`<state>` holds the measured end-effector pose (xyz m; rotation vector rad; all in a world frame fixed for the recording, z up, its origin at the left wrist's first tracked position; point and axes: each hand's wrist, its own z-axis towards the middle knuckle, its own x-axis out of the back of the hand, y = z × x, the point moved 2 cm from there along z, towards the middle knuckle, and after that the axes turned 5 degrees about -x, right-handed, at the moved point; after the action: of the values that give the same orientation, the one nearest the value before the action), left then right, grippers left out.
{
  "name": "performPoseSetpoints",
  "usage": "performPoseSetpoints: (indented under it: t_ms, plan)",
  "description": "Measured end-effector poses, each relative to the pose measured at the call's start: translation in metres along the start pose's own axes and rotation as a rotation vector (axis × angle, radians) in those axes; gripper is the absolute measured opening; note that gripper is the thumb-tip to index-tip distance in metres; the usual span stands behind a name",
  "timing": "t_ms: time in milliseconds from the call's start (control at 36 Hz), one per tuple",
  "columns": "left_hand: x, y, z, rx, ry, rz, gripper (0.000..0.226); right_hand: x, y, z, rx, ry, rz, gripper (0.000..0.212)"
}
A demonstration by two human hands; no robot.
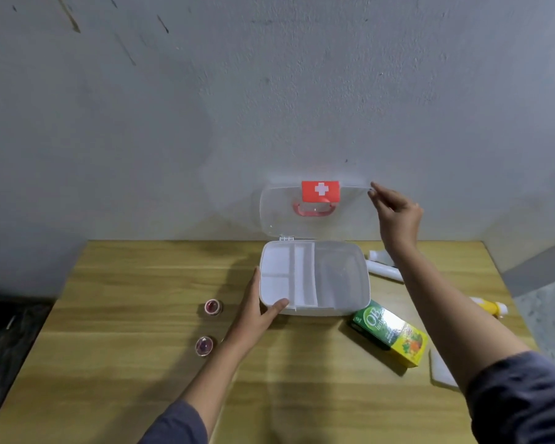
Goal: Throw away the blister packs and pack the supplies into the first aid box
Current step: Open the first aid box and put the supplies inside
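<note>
The white first aid box [350,277] stands open at the back of the wooden table [141,363], with a white divided tray inside on its left. Its clear lid [279,213], bearing a red cross label and red handle, is raised upright against the wall. My right hand [398,213] pinches the lid's upper right corner. My left hand [260,312] grips the box's front left corner. A green and yellow carton [390,331] lies right of the box, front. Two white tubes [383,267] lie behind my right forearm. Two small round red jars [212,307] [204,346] sit to the left.
A yellow and white tube [491,307] lies near the table's right edge. A flat white pack [441,368] is partly hidden under my right arm. A grey wall runs close behind the table. Dark floor shows at the left.
</note>
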<state>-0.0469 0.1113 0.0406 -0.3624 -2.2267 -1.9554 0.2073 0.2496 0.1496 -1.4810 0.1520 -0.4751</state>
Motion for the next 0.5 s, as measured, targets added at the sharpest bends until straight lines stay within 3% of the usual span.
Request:
performPoseSetpoints:
  t_ms: [250, 417, 500]
  plan:
    - [-0.007, 0.016, 0.001, -0.040, 0.019, 0.111, 0.106, 0.018, 0.012, -0.024, -0.095, -0.110, -0.110, 0.040]
    - [-0.010, 0.016, 0.001, -0.036, 0.028, 0.101, 0.110, 0.067, 0.052, -0.093, -0.132, -0.243, -0.408, 0.047]
    - [-0.011, 0.014, 0.002, -0.053, 0.043, 0.106, 0.109, 0.085, 0.079, -0.125, -0.182, -0.369, -0.618, 0.061]
